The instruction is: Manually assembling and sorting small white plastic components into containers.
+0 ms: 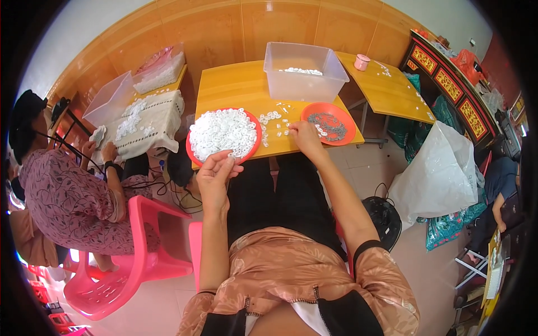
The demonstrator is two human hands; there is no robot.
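My left hand is closed in a pinch at the near edge of a red plate, a small white plastic piece at its fingertips. That plate is heaped with similar white plastic pieces. My right hand has its fingers drawn together by the left rim of an orange-red plate; what they hold, if anything, is too small to make out. Small grey metal-looking parts lie in this plate, with a few white pieces near the fingers. Loose white pieces are scattered between the plates.
A clear plastic bin holding white pieces stands at the table's back. Left, a co-worker sits at a cloth-covered table beside a pink chair. Right are another table, a white sack and a black bag-like object.
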